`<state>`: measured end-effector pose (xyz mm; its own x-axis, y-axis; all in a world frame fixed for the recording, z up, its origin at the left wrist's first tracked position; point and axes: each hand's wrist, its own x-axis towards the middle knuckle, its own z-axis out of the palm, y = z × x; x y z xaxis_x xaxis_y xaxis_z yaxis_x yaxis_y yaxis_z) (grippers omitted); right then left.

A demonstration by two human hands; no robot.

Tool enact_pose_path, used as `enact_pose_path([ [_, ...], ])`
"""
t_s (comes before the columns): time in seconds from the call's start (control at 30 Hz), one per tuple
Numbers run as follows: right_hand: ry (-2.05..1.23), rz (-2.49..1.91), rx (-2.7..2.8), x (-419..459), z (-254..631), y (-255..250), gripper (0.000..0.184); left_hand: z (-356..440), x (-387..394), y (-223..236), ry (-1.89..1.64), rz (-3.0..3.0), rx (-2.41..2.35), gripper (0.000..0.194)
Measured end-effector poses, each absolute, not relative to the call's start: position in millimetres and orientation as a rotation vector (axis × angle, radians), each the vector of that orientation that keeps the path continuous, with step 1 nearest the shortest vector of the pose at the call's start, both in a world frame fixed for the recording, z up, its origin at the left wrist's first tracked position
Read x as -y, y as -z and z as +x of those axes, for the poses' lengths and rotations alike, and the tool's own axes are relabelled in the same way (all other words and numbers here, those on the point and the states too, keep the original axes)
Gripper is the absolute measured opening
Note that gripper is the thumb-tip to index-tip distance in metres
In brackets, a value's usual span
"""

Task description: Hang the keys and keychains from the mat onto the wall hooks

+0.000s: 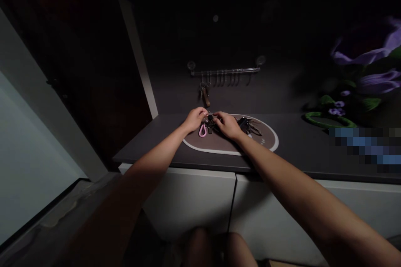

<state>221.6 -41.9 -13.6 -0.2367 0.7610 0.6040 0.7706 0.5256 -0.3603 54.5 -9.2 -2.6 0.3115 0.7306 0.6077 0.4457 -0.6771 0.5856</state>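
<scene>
My left hand (pixel 196 119) is closed, thumb and fingertips pinched at a bunch of keys just above the oval mat (pixel 216 150). From that bunch a pink loop strap (pixel 203 130) hangs down, beside a small dark tag (pixel 210 130). Close by on the right, my right hand (pixel 228 125) has its fingers curled and pinched on the same bunch, near a dark round piece (pixel 210 117). The fingers partly hide the ring and keys. Beyond my right wrist, a pile of dark keys and straps (pixel 249 126) lies on the mat.
On the wall, a clear rail (pixel 225 71) carries several hooks; keys with a brown fob (pixel 206 96) hang at its left. Purple artificial flowers (pixel 372 79) stand at the right of the dark countertop (pixel 291 150). White cabinet doors (pixel 194 196) are below, a dark door (pixel 78 71) left.
</scene>
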Motion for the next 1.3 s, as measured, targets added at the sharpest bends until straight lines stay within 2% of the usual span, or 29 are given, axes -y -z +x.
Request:
enact_pose_path([
  [0.37, -0.022, -1.072, 1.970, 41.6, 219.3, 13.1, 0.019, 56.9, 2.8, 10.0, -1.278, 2.158, -0.932, 0.012],
  [0.8, -0.120, -1.051, 1.880, 44.2, 219.4, 7.1, 0.021, 65.4, 10.1, 6.8, -1.314, 2.051, -0.929, 0.013],
  [1.3, -0.346, -0.954, 1.570, 20.9, 223.5, -24.7, 0.022, 86.5, 10.7, -41.4, -1.499, 2.149, -1.025, 0.013],
])
